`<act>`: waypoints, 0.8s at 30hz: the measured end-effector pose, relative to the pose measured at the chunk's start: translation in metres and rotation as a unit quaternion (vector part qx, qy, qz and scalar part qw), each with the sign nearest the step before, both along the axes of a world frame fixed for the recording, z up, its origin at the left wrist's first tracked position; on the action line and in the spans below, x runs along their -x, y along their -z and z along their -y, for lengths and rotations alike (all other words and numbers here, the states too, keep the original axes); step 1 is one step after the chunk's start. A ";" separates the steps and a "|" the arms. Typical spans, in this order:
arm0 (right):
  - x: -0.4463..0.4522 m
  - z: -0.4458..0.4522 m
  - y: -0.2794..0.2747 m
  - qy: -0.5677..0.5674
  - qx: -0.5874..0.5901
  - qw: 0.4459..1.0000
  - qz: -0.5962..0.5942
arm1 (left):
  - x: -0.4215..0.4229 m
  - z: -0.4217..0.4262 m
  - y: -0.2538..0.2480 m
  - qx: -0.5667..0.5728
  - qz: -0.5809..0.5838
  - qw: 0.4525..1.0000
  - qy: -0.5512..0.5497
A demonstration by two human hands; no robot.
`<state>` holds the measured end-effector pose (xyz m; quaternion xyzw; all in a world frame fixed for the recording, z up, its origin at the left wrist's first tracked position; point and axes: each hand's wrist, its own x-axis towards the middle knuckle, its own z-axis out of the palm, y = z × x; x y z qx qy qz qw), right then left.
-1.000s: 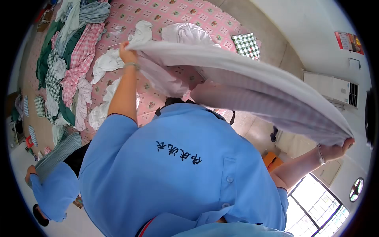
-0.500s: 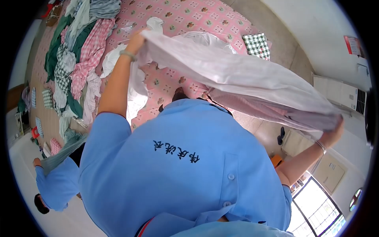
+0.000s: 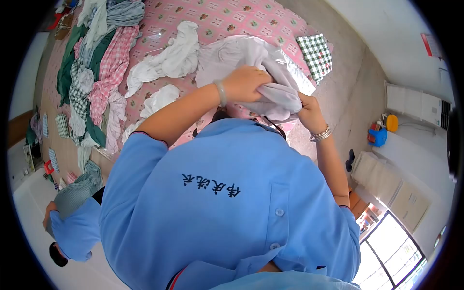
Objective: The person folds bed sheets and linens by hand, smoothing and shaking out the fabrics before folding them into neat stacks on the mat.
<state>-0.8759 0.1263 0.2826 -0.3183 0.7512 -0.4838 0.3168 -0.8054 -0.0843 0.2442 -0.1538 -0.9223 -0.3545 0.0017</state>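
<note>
- Plainly, the only large writing is a row of black Chinese characters (image 3: pixel 211 185) on the wearer's light-blue short-sleeved shirt (image 3: pixel 203 227), just in front of the near edge of the broad table covered in pink flower-patterned cloth (image 3: pixel 227 19). The row stands upside down to the camera and appears to read 伟庆洗衣.
- The thin, pale lilac-white cloth (image 3: pixel 279 96) is bunched above the near right part of the table, part of it spread on the surface beyond the hands.
- The person's left hand (image 3: pixel 247 83), a pale bangle (image 3: pixel 220 93) at its wrist, is closed on the gathered fabric over the table.
- The right hand (image 3: pixel 311 114), with silvery bracelets (image 3: pixel 321 134), grips the same cloth at its right side, by the table's near right edge.
- A folded, green-and-white checked cloth (image 3: pixel 315 57) lies at the table's right edge; no label on it can be made out.
- A crumpled white cloth (image 3: pixel 169 59) lies across the middle of the table.
- A heap of long fabrics lies along the table's left side, among them a pink-and-white gingham cloth (image 3: pixel 113 67).
- Left of the table's near end, a co-worker in a blue top (image 3: pixel 77 224) has a grey-green striped cloth (image 3: pixel 79 193) at hand.
- On the wall right of the table hangs a red notice (image 3: pixel 427 45), its print too small to read.
</note>
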 end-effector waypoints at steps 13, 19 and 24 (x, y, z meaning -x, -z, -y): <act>0.014 -0.100 -0.065 0.201 0.324 0.903 0.199 | 0.000 0.106 0.087 -0.007 0.030 0.978 -0.206; 0.029 -0.113 -0.093 0.219 0.394 0.884 0.125 | 0.007 0.099 0.112 -0.490 0.139 0.821 -0.258; 0.026 -0.109 -0.092 0.421 0.299 0.841 0.162 | 0.012 0.089 0.112 -0.641 0.061 0.707 -0.295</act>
